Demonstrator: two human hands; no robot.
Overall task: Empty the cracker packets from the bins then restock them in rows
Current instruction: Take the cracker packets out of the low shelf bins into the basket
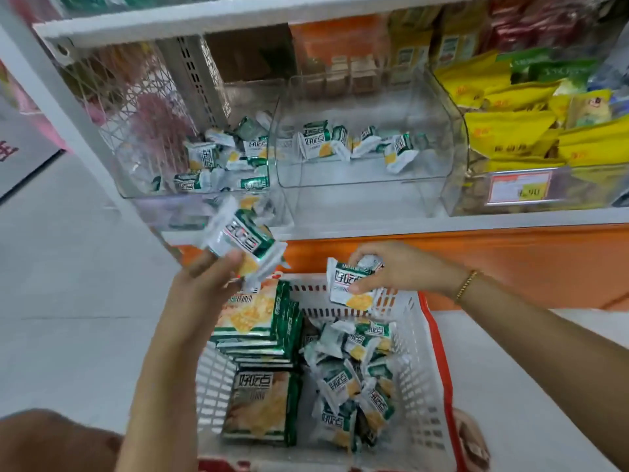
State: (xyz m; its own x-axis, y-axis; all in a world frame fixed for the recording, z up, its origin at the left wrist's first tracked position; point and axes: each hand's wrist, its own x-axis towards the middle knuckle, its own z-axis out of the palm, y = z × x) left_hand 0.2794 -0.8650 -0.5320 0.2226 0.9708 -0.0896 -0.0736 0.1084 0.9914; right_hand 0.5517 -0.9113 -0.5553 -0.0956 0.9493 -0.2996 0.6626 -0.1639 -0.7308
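Two clear plastic bins stand on the shelf: the left bin (143, 185) holds several small green-and-white cracker packets (218, 161), and the middle bin (360, 195) has a few more packets (343, 141) near its back. My left hand (207, 277) pinches a cracker packet (243, 233) in front of the left bin. Over the white basket (422, 362), my right hand (391, 267) grips another packet (347, 284). Loose packets (354, 379) fill the basket's right side, with larger green bags (262, 403) stacked on its left.
A third bin (510, 189) at the right holds yellow snack bags and carries an orange price tag. Boxes and other snacks sit behind on the shelf. A white shelf post runs diagonally at the left. The pale floor lies on both sides of the basket.
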